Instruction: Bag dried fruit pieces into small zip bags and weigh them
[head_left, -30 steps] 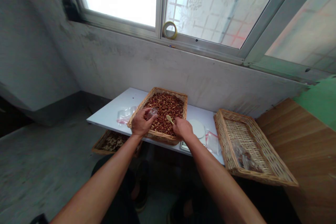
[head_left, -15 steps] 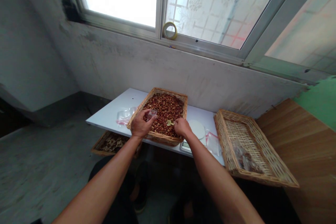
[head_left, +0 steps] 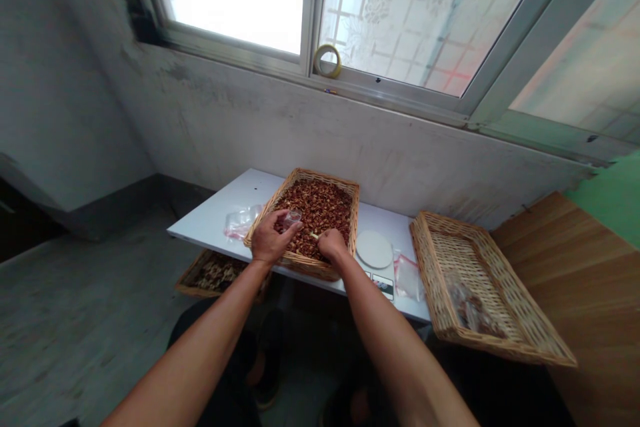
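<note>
A wicker basket [head_left: 354, 213] on the white table holds a heap of dried reddish-brown pieces [head_left: 320, 203]. Over its left front part, my left hand [head_left: 270, 238] is closed around a small clear plastic cup [head_left: 293, 217]. My right hand [head_left: 332, 245] grips a pale spoon [head_left: 314, 235] low over the pieces, a little right of the cup. The bowl of the spoon is mostly hidden among the pieces, so its load cannot be made out.
Right of the basket sit a white scale [head_left: 375, 250] and clear zip bags [head_left: 407, 277]. Another wicker basket [head_left: 425, 267] with filled bags stands farther right. More plastic bags [head_left: 240, 221] lie at left. Below the table edge is a basket of pale pieces [head_left: 215, 272]. A tape roll [head_left: 327, 61] rests on the sill.
My right hand has moved left with the spoon, closer to the cup, and the spoon's bowl has dipped toward the pieces. More of the scale shows. My left hand keeps its hold on the cup.
</note>
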The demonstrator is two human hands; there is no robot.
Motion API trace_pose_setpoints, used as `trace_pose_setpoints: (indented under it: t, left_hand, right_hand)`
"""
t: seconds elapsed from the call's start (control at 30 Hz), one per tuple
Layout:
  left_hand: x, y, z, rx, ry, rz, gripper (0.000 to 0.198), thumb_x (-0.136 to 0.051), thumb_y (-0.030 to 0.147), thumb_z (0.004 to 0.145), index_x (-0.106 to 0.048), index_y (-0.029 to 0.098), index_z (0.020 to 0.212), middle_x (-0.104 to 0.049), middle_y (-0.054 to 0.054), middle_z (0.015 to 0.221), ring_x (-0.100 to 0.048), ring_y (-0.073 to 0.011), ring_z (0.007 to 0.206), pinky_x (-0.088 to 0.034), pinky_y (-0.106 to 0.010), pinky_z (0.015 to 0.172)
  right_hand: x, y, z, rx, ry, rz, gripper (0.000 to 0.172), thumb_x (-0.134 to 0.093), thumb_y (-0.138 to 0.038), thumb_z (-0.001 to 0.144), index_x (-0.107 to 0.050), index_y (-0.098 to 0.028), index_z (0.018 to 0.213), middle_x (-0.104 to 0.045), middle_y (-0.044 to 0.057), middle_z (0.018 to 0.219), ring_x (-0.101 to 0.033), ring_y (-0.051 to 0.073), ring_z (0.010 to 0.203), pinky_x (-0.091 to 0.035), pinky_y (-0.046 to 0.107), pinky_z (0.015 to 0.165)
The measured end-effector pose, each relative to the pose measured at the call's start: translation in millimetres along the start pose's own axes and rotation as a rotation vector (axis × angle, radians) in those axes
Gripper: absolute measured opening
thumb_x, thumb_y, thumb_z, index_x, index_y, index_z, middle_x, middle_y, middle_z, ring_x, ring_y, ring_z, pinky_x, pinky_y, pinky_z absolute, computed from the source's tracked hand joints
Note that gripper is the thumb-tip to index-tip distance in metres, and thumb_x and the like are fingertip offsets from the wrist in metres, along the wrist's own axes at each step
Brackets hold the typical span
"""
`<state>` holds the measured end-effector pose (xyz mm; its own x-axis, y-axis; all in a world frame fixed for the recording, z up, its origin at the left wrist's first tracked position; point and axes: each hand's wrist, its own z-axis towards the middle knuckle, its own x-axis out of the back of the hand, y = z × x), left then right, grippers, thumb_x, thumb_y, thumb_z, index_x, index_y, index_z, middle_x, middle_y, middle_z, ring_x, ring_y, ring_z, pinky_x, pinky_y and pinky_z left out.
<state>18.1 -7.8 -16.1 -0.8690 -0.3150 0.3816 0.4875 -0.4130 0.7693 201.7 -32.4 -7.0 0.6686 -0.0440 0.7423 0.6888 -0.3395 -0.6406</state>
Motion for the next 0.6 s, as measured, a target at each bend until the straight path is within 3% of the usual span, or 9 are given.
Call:
trace_pose_setpoints:
  t: [0.3, 0.6]
  left_hand:
    - [-0.2, 3.3, 0.9, 0.107, 0.021, -0.112, 0.051, -0.077, 0.055, 0.076, -0.071, 0.023, 0.116, -0.078, -0.005, 0.099, -0.073, -0.0210, 0.082, -0.058, -0.031, 0.074]
    - [-1.5, -1.2, 1.3, 0.099, 0.004, -0.153, 0.055, -0.081, 0.053, 0.071, -0.070, 0.022, 0.115, -0.077, -0.006, 0.096, -0.074, -0.0219, 0.083, -0.059, -0.032, 0.075]
  right_hand:
    - [-10.1, -7.5, 8.2, -0.065, -0.001, 0.356, 0.017, -0.061, -0.017, 0.081, -0.076, -0.010, 0.077, -0.066, 0.004, 0.059, -0.056, 0.011, 0.049, -0.036, 0.018, 0.048]
    - [-1.2, -17.1, -3.3, -0.027, 0.021, 0.583, 0.026, -0.050, -0.018, 0.086, -0.068, -0.012, 0.068, -0.058, -0.001, 0.056, -0.040, 0.007, 0.042, -0.032, 0.018, 0.043]
